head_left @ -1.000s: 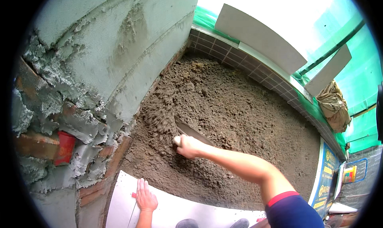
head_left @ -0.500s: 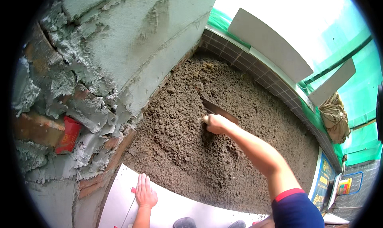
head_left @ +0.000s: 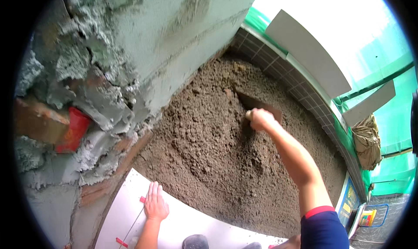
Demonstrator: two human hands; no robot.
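Note:
My right hand (head_left: pixel 262 119) is closed round the pale handle of a plastering trowel (head_left: pixel 256 103). The trowel's flat metal blade rests on or just over a bed of damp, crumbly grey-brown mortar (head_left: pixel 204 135), reaching beyond my fingers on both sides. A shadowed hollow lies just below the hand. At the lower left, my left hand (head_left: pixel 156 205) is spread flat on a white board (head_left: pixel 117 218), fingers together and stretched out, beside strips of red tape. The board lies along the near edge of the mortar.
A rough, broken wall with exposed brick (head_left: pixel 41 122) rises at the left, a red packet (head_left: pixel 73 130) stuck in it. Dark tiles (head_left: pixel 278 66) border the mortar at right. Beyond stand white panels (head_left: pixel 307 53), green netting (head_left: pixel 398 127), a tan sack (head_left: pixel 366 142) and a yellow-red bucket (head_left: pixel 368 217).
The view has shifted a little. My right hand and the trowel have moved slightly up and to the right over the mortar. My left hand stays flat on the board.

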